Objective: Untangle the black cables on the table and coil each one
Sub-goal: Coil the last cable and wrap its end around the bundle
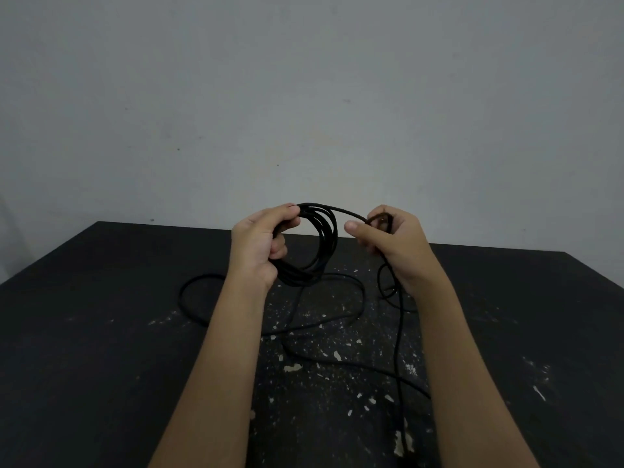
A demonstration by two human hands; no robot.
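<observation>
Black thin cable coil (329,238), several turns, held upright above the far-centre of the table. Left hand (258,244), centre-left of frame: fingers curled through the coil, gripping its left side. Single strand (347,213) leaves the coil top and runs right into the right hand (388,244), centre-right, where thumb and curled fingers pinch it. Below that hand the cable drops toward the bottom edge. Loose black cable (182,298) lies on the matte black tabletop with white flecks (101,349): wide loop left-centre, crossing strands under both forearms. Can't tell how many cables. Grey wall (304,96) fills the upper half.
</observation>
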